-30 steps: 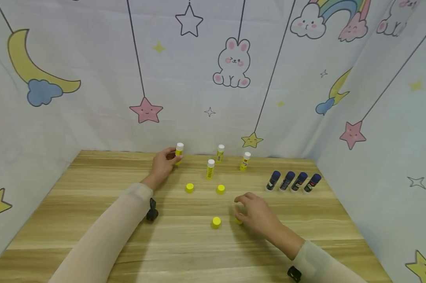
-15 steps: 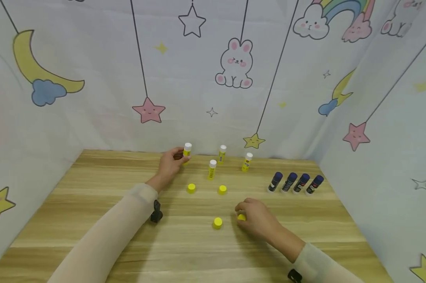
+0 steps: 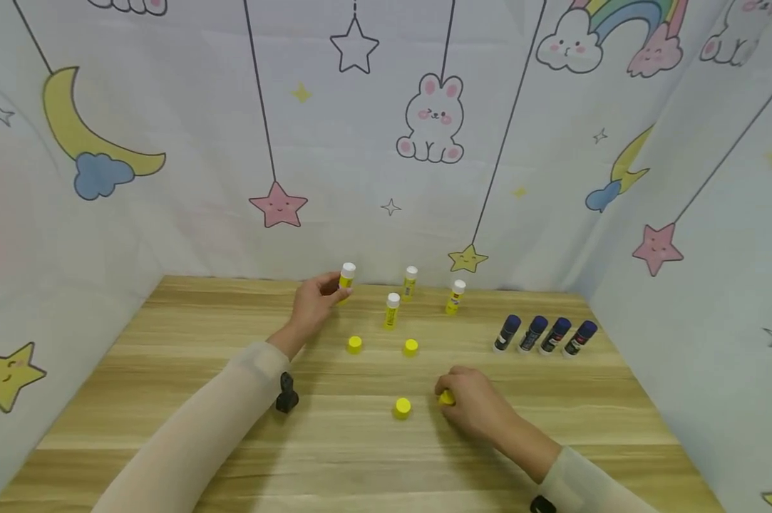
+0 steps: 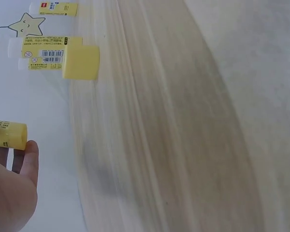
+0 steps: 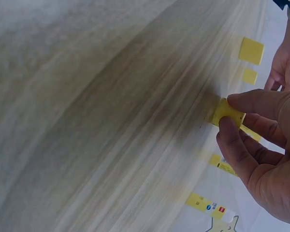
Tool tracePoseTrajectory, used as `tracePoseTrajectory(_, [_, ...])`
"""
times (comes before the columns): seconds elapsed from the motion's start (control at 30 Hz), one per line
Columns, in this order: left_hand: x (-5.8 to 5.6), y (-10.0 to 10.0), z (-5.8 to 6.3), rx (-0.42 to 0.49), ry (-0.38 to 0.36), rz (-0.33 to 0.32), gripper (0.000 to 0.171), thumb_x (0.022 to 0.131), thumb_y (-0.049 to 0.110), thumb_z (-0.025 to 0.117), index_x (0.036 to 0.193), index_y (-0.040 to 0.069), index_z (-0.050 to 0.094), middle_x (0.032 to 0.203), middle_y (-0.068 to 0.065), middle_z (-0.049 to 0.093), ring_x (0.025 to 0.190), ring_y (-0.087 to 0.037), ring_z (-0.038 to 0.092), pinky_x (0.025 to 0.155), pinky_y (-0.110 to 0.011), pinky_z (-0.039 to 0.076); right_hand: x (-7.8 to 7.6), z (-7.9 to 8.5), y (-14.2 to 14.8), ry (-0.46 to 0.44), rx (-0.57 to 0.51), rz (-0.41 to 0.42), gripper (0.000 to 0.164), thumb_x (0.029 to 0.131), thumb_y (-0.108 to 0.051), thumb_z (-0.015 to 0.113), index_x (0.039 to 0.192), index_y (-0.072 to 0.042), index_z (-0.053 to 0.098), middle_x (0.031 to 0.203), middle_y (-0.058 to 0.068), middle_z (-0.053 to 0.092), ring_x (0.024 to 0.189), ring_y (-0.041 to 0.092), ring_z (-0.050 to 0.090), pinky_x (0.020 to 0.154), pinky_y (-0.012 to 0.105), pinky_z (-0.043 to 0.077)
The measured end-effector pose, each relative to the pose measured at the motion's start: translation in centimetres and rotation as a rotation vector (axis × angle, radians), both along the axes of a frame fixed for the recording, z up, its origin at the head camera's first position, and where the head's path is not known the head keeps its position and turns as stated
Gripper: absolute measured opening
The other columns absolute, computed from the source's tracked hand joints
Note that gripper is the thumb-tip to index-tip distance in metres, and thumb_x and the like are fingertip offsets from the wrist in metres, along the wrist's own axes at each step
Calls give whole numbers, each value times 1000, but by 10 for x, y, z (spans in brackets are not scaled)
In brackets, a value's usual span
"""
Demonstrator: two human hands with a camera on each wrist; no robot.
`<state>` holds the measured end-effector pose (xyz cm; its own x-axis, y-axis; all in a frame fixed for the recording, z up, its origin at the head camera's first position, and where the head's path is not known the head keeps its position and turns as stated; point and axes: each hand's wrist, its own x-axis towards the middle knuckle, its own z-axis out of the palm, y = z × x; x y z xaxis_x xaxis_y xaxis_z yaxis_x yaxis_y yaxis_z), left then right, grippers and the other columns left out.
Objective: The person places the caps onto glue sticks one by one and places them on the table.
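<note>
My left hand (image 3: 311, 305) holds a yellow glue stick (image 3: 346, 280) with a white top upright near the table's back edge. In the left wrist view that glue stick (image 4: 12, 135) sits between thumb and fingers. Further right stand more yellow glue sticks, one in front (image 3: 391, 312), one at the back (image 3: 410, 283) and one to the right (image 3: 455, 298). My right hand (image 3: 478, 400) pinches a yellow cap (image 3: 447, 397) low over the table. The right wrist view shows thumb and fingertips on opposite sides of this cap (image 5: 226, 114).
Three loose yellow caps sit on the wooden table (image 3: 321, 456): left (image 3: 355, 345), middle (image 3: 410, 348) and front (image 3: 402, 408). Several dark glue sticks with blue tops (image 3: 533, 333) stand in a row at the right. A patterned white curtain (image 3: 219, 128) hangs behind the table.
The left hand has shifted slightly right with its glue stick. The right hand's fingers have closed around the yellow cap. The head view has turned a little.
</note>
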<state>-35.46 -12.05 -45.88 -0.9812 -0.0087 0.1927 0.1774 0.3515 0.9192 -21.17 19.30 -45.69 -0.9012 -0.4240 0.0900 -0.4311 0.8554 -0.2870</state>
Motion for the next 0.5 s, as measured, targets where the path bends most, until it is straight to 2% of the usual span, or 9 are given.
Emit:
tracePoseTrajectory(0.27, [11,4,-1,-50,56,-59,42,95,21,74,134,7,66,118,-13,71,108,-27,66,91,-41,56,-1,0,2,-24,-23,-63,20,77,-2,80,95,-11,77,90,-4,65,80,10,58,75,32,55])
tracePoseTrajectory(0.5, [23,0,1,-89,79,-74,41,94,22,74,132,8,67,120,-11,72,111,-27,66,96,-45,55,-7,2,-1,-7,-54,-61,23,75,0,80,95,-11,76,90,-3,65,80,10,58,74,30,55])
